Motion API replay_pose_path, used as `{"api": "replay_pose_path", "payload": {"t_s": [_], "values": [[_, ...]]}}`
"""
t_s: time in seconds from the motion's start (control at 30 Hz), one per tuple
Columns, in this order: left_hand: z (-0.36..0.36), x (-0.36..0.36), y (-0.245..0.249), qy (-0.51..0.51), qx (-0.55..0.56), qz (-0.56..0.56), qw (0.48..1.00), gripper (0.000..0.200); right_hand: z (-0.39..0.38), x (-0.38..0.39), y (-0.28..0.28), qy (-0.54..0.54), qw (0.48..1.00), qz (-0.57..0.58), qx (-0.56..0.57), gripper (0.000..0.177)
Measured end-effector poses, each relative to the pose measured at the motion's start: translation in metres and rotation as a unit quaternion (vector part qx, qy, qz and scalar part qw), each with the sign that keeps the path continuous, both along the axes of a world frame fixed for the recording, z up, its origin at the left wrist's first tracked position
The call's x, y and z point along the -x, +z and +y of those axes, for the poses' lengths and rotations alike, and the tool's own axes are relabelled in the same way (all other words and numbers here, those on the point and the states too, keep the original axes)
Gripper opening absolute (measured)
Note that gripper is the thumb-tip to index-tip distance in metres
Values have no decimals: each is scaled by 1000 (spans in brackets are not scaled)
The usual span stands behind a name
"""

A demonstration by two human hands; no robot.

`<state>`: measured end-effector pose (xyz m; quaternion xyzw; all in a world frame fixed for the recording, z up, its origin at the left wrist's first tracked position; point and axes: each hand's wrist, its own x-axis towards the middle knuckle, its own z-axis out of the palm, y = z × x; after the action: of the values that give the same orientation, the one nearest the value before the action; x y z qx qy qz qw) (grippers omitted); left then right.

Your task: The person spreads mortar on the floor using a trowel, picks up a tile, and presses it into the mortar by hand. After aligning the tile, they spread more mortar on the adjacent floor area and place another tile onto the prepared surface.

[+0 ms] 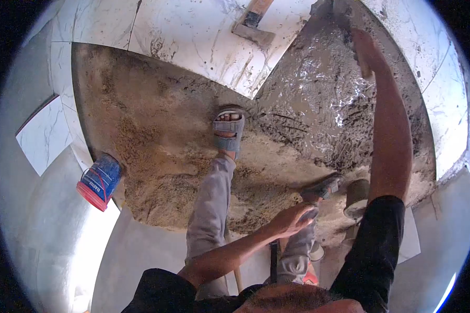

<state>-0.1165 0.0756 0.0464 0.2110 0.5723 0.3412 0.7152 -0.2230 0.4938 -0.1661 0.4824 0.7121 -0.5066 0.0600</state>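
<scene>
nearest us, our left hand (291, 221) rests at the bent right leg (296, 255), its fingers curled; we cannot tell whether they pinch anything. just ahead, the right sandal (324, 187) stands near a grey bucket (357, 194) on its right. well to the left sits a blue bucket (102, 177) with a red rim, beside the brown sandy bed (151, 135), and the left sandal (228, 130) is planted farther out on that bed.

farther on the right, the wet grey mix (310, 94) lies spread between white tiles. at its far end is our right hand (369, 52), low over the mix; it may be gripping a small tool, but the view is too poor to tell how the fingers close.

farthest, a hatchet-like tool (253, 33) lies on a smeared white tile (193, 36). we judge the step to be spreading the mix; the next move calls for an even, level stroke clear of the tile's edge.
</scene>
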Motion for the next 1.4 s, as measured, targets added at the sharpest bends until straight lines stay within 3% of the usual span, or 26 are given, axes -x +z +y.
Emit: {"api": "replay_pose_path", "payload": {"t_s": [0.43, 0.5, 0.53, 0.57, 0.6, 0.63, 0.8, 1.07, 1.23, 1.3, 1.4], "values": [[4, 7, -3, -47, 46, -14, 998, 42, 33, 10, 53, 83, 973, -183, 114, 45], [2, 5, -1, -21, 25, 2, 999, 41, 7, 25, 89, -85, 976, -192, 61, 32], [1, 7, 0, -21, 28, 1, 999, 41, 20, 7, 66, -84, 975, -193, 64, 32], [2, 10, 1, -21, 31, -4, 999, 41, 46, -26, 27, -11, 982, -172, 76, 37], [4, 11, 1, -20, 31, -8, 999, 40, 53, -35, 18, 62, 983, -150, 85, 42], [6, 12, 1, -19, 27, -7, 999, 40, 59, -43, 8, 63, 983, -150, 81, 42], [6, 8, 1, -3, 0, 4, 1000, 39, 22, -38, 33, -59, 987, -119, 94, 42], [4, 2, 2, -25, 31, -13, 999, 40, 21, -22, 29, -45, 987, -131, 86, 40], [3, 1, 3, -31, 24, -10, 999, 41, 27, -86, 20, -39, 986, -148, 61, 42], [0, -3, 0, -33, 15, 0, 999, 42, 15, -84, 25, -43, 994, -76, 70, 41], [4, 4, 2, -58, 24, -25, 998, 42, -15, -33, 50, -75, 992, -76, 73, 39]]}}
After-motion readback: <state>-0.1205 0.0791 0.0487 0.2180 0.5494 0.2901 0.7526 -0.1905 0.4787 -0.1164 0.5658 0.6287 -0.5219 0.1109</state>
